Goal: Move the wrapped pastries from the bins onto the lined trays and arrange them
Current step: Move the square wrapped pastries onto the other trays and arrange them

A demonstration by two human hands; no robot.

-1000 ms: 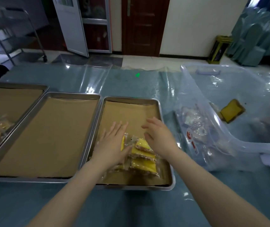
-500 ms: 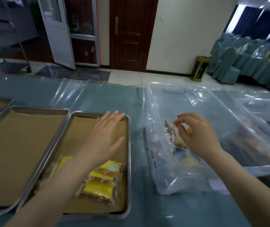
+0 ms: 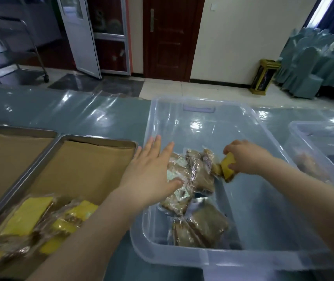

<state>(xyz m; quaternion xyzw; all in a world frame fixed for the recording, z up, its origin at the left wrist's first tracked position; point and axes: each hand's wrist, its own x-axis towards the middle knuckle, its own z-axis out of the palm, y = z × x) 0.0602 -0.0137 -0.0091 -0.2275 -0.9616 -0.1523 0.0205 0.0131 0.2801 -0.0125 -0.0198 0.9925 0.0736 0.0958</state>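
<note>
Wrapped pastries (image 3: 192,175) lie heaped in a clear bin (image 3: 182,258) on the plastic-covered teal worktop (image 3: 101,118), beside a paper-lined tray (image 3: 93,159). A dark wooden door (image 3: 172,37) and tiled floor (image 3: 182,88) lie beyond. The right grip (image 3: 247,159) pinches a yellow pastry (image 3: 228,166) at the heap's right edge. The left grip (image 3: 149,175), fingers spread flat, is over the heap's left side.

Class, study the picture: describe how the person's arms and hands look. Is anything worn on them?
Both are bare. The left hand and right hand carry no gloves, and no rings, watch or bracelet show. The left forearm and right forearm are uncovered to the picture's edge; no sleeve is in view.
</note>
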